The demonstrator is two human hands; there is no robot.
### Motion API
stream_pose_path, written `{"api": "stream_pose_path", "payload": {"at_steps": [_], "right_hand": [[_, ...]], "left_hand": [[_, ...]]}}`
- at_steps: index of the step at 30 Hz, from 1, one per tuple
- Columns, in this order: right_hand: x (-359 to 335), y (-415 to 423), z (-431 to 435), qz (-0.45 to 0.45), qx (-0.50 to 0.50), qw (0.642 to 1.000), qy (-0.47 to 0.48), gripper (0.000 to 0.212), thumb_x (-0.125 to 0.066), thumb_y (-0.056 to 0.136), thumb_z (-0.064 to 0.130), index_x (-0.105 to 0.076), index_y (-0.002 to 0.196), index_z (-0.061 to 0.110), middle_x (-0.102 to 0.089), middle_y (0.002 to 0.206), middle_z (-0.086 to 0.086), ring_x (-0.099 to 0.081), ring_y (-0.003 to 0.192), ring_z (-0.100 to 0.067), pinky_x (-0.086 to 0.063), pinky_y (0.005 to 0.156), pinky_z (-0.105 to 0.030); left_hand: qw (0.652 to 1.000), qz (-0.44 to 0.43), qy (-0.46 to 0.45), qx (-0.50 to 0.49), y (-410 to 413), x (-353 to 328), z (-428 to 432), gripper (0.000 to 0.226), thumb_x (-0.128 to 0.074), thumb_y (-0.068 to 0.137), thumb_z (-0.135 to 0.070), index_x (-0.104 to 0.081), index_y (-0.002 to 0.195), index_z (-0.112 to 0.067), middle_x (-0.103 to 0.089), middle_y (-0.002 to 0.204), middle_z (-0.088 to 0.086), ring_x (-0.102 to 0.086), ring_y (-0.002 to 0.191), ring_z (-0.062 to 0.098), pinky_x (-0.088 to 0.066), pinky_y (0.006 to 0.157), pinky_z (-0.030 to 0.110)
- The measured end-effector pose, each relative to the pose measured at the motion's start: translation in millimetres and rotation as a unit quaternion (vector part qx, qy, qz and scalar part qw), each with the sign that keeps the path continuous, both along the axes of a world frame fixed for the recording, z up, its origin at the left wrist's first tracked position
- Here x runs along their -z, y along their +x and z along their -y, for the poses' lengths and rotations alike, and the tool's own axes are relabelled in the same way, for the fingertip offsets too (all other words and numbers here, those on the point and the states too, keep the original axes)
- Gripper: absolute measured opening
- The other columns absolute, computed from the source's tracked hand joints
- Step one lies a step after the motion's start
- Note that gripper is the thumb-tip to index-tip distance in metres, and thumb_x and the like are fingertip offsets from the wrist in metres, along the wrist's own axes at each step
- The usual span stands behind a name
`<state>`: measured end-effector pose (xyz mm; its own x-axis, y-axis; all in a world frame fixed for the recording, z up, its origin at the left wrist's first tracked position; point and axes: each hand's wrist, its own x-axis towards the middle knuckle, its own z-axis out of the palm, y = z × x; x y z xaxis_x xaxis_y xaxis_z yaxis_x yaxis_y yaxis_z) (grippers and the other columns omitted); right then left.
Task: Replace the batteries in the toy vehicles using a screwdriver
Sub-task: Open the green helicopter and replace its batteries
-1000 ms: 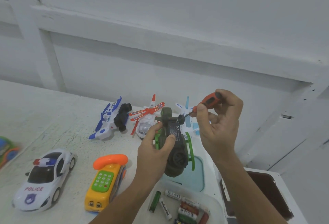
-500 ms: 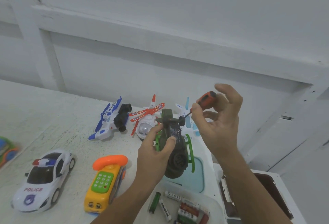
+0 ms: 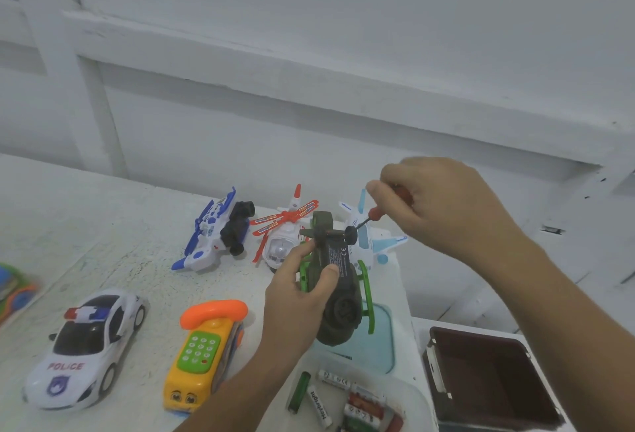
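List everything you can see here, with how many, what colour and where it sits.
green helicopter: one, dark green, held up in left hand
screwdriver: one, red handle, in right hand, tip at green helicopter
police car: one, white, front left
phone bus: one, yellow, orange handset, beside police car
blue plane: one, blue and white, back left
rotor helicopter: one, white, red rotors, back middle
airplane: one, white and light blue, behind green helicopter
batteries: several, mixed, in white tray, front
box: one, white, dark inside, right
left hand: one, grips green helicopter
right hand: one, grips screwdriver
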<state>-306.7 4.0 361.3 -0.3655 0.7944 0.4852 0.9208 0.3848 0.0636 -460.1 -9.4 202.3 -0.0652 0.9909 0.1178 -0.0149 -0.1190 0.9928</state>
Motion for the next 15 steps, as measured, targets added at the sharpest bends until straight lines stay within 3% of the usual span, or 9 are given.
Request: {"api": "stream_pose_path", "payload": {"at_steps": [2,3,5,8,12,15], "right_hand": [[-2,-3,3,-0.024,-0.025,0.999,-0.028,0.035,-0.027,0.090,0.048,-0.058,0.089,0.032,-0.058,0.081,0.009,-0.057,0.076,-0.011,-0.045,0.064,-0.033],[-4,-5,5,-0.038,-0.039,0.997,-0.053,0.033,-0.029,0.089,0.044,-0.055,0.103,0.032,-0.058,0.088,0.011,-0.057,0.084,-0.010,-0.046,0.070,-0.034],[-6,-5,8,-0.051,-0.067,0.992,-0.099,0.028,-0.033,0.086,0.034,-0.044,0.111,0.034,-0.061,0.091,0.012,-0.058,0.089,-0.012,-0.047,0.075,-0.037],[-8,-6,11,-0.027,-0.086,0.989,-0.117,0.008,-0.034,0.091,0.039,-0.035,0.098,0.035,-0.064,0.082,0.011,-0.059,0.074,-0.014,-0.049,0.067,-0.039],[-13,-9,9,0.038,-0.011,0.996,-0.083,0.049,-0.016,0.082,0.076,-0.026,0.073,0.029,-0.070,0.074,0.012,-0.052,0.060,-0.014,-0.045,0.059,-0.032],[-14,-13,10,0.053,0.027,0.997,-0.043,0.056,-0.004,0.084,0.073,-0.035,0.074,0.027,-0.070,0.078,0.013,-0.056,0.067,-0.016,-0.045,0.063,-0.031]], "left_hand": [[1.000,-0.002,-0.005,0.000,0,0,0,0.031,-0.068,0.090,-0.024,-0.059,0.112,-0.044,-0.059,0.096,-0.044,-0.063,0.086,-0.010,-0.060,0.074,0.025],[1.000,-0.002,-0.006,0.000,0,0,0,0.032,-0.068,0.090,-0.024,-0.058,0.115,-0.041,-0.058,0.096,-0.045,-0.063,0.085,-0.011,-0.060,0.075,0.026],[1.000,-0.001,-0.003,0.003,1,0,0,0.033,-0.067,0.091,-0.022,-0.057,0.115,-0.041,-0.058,0.093,-0.047,-0.062,0.084,-0.012,-0.060,0.075,0.025],[1.000,0.005,-0.004,0.001,0,-1,0,0.032,-0.067,0.090,-0.022,-0.057,0.109,-0.045,-0.059,0.092,-0.044,-0.064,0.085,-0.009,-0.061,0.076,0.030],[1.000,0.003,-0.003,0.002,1,-2,0,0.033,-0.068,0.089,-0.024,-0.057,0.101,-0.052,-0.057,0.095,-0.046,-0.062,0.089,-0.010,-0.060,0.079,0.032],[1.000,0.003,0.002,0.008,2,-2,2,0.035,-0.067,0.090,-0.022,-0.055,0.099,-0.054,-0.056,0.094,-0.049,-0.060,0.088,-0.014,-0.058,0.075,0.025]]}}
